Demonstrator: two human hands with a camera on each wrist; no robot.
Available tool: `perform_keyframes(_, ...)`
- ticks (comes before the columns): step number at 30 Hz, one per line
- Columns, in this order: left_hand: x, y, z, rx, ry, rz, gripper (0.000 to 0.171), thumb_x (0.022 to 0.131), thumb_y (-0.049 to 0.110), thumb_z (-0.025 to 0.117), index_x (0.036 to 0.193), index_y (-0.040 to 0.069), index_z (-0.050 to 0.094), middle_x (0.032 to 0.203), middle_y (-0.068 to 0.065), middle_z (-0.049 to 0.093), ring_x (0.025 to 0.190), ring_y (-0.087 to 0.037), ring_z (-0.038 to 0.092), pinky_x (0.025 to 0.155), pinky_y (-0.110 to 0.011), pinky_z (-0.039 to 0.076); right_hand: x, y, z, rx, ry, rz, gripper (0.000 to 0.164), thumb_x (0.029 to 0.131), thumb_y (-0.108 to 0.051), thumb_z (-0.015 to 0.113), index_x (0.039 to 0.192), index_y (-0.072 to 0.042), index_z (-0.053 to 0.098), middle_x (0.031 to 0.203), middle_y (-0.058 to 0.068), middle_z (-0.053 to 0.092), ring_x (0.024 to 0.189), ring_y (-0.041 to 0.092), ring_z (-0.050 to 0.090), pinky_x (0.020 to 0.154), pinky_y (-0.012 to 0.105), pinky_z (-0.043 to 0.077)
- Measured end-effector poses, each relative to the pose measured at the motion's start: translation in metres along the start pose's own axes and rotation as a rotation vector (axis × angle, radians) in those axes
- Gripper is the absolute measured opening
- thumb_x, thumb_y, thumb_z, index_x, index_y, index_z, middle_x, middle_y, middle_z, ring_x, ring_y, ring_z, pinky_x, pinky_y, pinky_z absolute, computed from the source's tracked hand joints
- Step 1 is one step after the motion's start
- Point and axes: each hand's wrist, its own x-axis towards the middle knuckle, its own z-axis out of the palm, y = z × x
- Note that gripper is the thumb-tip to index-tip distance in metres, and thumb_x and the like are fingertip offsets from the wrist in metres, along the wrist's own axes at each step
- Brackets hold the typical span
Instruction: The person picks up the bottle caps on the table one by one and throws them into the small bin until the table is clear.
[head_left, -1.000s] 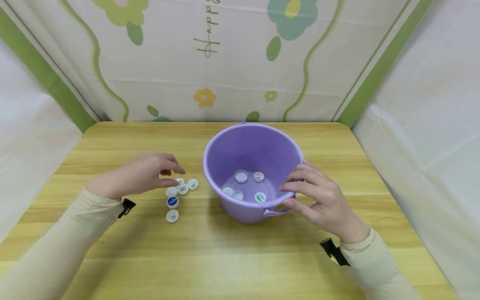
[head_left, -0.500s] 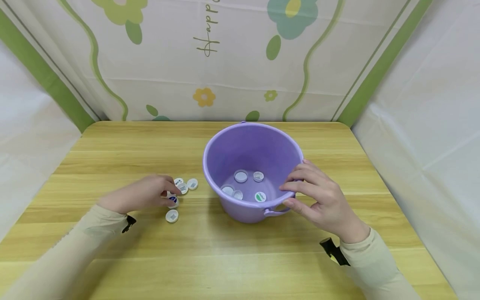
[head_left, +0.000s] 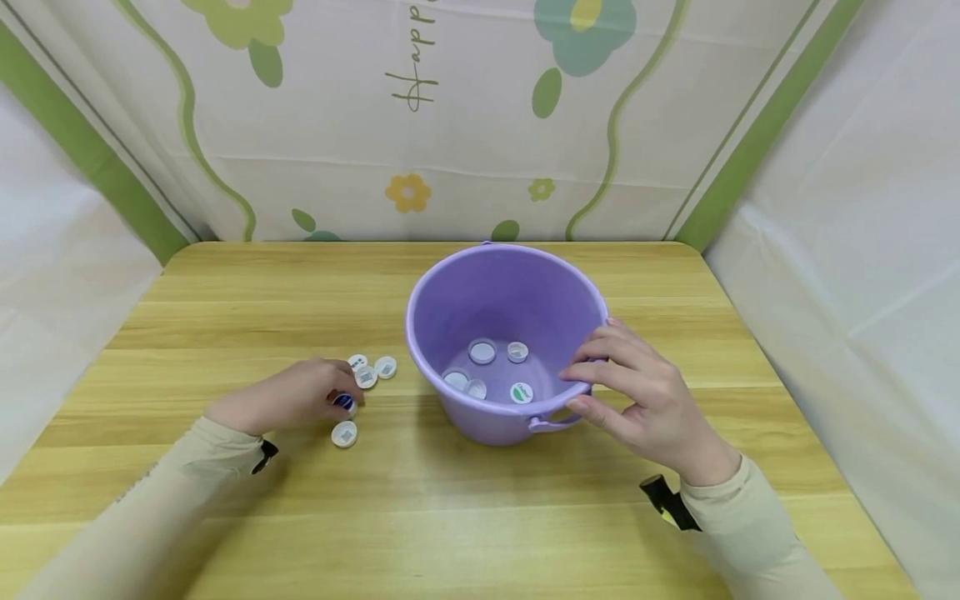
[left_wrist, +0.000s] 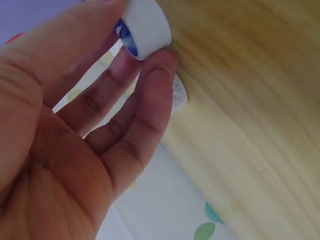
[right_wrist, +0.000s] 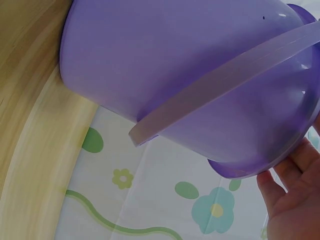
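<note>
My left hand (head_left: pixel 300 396) is over the left part of the table, pinching a white bottle cap with a blue top (head_left: pixel 344 402) between thumb and fingers. In the left wrist view, the white side of the blue-topped cap (left_wrist: pixel 148 29) shows between the fingertips. Nearby lie several white bottle caps (head_left: pixel 365 377), and one (head_left: pixel 344 434) sits just in front of the hand. A purple bucket (head_left: pixel 506 292) stands upright at the middle, with several caps (head_left: pixel 482 353) on its floor. My right hand (head_left: pixel 645 396) grips the bucket's right rim, fingers over the edge and thumb outside.
The bucket's handle (right_wrist: pixel 225 80) hangs down along its side. The wooden table (head_left: pixel 465 525) ends at a patterned cloth (head_left: pixel 480 150) behind it. Plain white cloth (head_left: pixel 847 250) hangs at the right.
My left hand has come down and toward me from above the upper caps, and now pinches the blue-topped bottle cap. The right hand has kept its grip on the bucket.
</note>
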Motion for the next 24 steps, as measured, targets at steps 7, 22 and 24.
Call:
perform_keyframes(7, -0.001, -0.0015, 0.002, 0.03, 0.0, 0.0, 0.013, 0.078, 0.006, 0.083, 0.088, 0.012, 0.077, 0.089, 0.005, 0.065, 0.078, -0.007, 0.059, 0.067, -0.026, 0.053, 0.0007, 0.0006, 0.002, 0.009, 0.002, -0.002, 0.035, 0.098, -0.037, 0.063, 0.096, -0.004, 0.074, 0.095, 0.012, 0.067, 0.095, 0.03, 0.058, 0.11, 0.051, 0.034)
perform_keyframes(22, 0.0039, 0.0049, 0.004, 0.077, 0.02, 0.039, 0.025, 0.076, 0.0, 0.082, 0.07, 0.02, 0.068, 0.071, 0.015, 0.058, 0.065, -0.001, 0.048, 0.059, -0.023, 0.046, 0.0071, -0.0023, 0.0027, 0.023, 0.021, -0.006, 0.036, 0.099, -0.036, 0.062, 0.093, -0.003, 0.074, 0.092, 0.011, 0.066, 0.091, 0.028, 0.058, 0.11, 0.049, 0.035)
perform_keyframes(24, 0.0028, 0.0046, 0.0049, 0.075, 0.026, 0.039, 0.025, 0.076, -0.001, 0.082, 0.071, 0.019, 0.068, 0.071, 0.015, 0.059, 0.065, -0.001, 0.048, 0.059, -0.023, 0.047, 0.0073, -0.0024, 0.0033, 0.025, 0.021, -0.007, 0.036, 0.099, -0.036, 0.062, 0.093, -0.002, 0.074, 0.091, 0.011, 0.065, 0.09, 0.028, 0.058, 0.11, 0.048, 0.035)
